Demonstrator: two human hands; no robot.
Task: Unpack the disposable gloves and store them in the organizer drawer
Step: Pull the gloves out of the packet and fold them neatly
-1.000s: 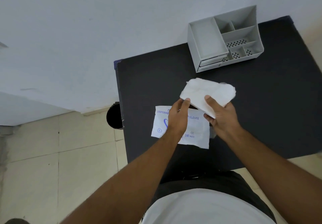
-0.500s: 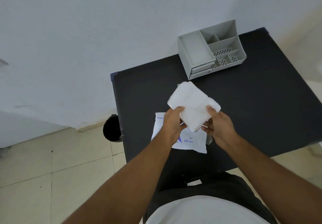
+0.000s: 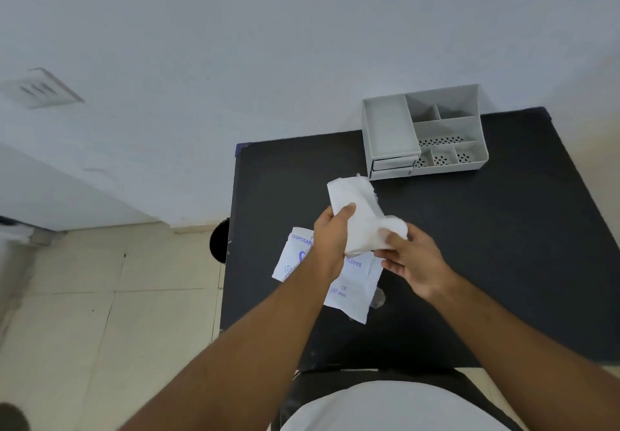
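Observation:
A folded white stack of disposable gloves (image 3: 355, 209) is held above the black table (image 3: 486, 246). My left hand (image 3: 330, 236) grips the stack's left side with the thumb on top. My right hand (image 3: 411, 259) pinches its lower right end. Beneath my hands lies the flat white glove packet (image 3: 352, 286) with blue print. The grey organizer (image 3: 424, 132) stands at the table's far edge against the wall. Its two small drawers (image 3: 392, 164) at the front left look shut.
The organizer has one long tray on the left and several small compartments on the right. A round black bin (image 3: 219, 241) sits on the tiled floor just left of the table. A small clear scrap (image 3: 378, 299) lies beside the packet.
The glove stack has been turned and folded narrower between my hands. My right hand has slid down to its lower end. The view has shifted left.

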